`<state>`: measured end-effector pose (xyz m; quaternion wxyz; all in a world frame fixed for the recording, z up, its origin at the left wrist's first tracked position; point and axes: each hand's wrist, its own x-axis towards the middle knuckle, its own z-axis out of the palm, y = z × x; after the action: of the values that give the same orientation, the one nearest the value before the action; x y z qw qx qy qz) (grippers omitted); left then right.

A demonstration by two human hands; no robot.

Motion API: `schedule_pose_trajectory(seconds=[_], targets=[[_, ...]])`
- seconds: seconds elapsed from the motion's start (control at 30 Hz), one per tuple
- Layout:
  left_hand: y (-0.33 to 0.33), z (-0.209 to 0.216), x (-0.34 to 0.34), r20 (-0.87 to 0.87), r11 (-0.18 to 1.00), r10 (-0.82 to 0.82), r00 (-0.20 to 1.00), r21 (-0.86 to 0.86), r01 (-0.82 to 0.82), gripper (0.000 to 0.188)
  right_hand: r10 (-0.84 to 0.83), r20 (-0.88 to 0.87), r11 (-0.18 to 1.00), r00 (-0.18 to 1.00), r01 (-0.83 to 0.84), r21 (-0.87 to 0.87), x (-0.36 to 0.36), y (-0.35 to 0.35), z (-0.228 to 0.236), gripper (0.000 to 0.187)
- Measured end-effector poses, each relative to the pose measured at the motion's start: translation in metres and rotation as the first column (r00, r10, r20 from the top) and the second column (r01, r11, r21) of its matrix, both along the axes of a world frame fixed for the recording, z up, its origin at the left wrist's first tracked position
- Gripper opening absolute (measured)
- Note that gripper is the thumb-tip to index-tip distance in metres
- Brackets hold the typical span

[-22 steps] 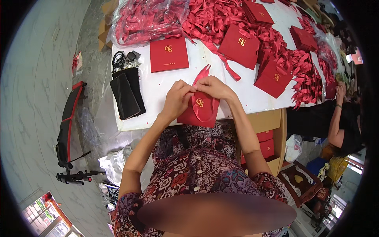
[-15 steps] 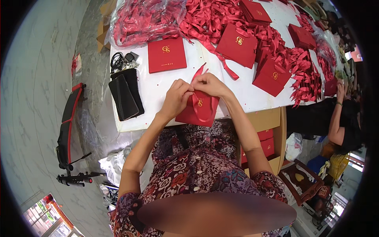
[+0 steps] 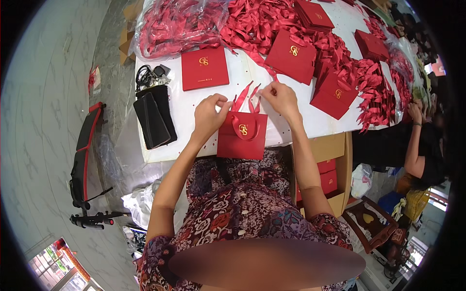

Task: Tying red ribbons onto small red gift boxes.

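A small red paper gift bag [image 3: 241,147] with a gold emblem lies at the table's near edge, in front of me. One red ribbon handle [image 3: 246,136] loops down over its front. Two red ribbon ends [image 3: 241,98] stick up past its top edge. Beside the bag's upper left corner is my left hand [image 3: 209,114], fingers bent and thumb slightly apart, with nothing seen in it. My right hand [image 3: 283,100] is to the upper right of the bag, thumb and index finger pinched together close to a ribbon tip. Whatever that pinch holds is too small to make out.
A flat red bag [image 3: 205,69] lies beyond my left hand. Loose red ribbons [image 3: 262,24] and more red bags [image 3: 291,56] cover the far and right side. A black pouch [image 3: 154,119] lies left. An open carton [image 3: 345,169] stands below the table; a co-worker's arm [image 3: 413,145] is far right.
My hands have moved apart from the bag's top, left hand to the left and right hand to the right. The bag now lies flatter, its front ribbon loop shorter and ribbon ends showing above it.
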<state>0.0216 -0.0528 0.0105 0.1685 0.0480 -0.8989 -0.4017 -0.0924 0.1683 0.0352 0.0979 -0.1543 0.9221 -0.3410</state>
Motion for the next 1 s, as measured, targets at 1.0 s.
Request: schedule_pose_trajectory(seconds=[1.0], targets=[[0.013,0.009,0.005,0.092,0.819,-0.312,0.946,0.531,0.219,0.057,0.045,0.348,0.672,0.936,0.230,-0.704,0.003,-0.024,-0.016,0.016]])
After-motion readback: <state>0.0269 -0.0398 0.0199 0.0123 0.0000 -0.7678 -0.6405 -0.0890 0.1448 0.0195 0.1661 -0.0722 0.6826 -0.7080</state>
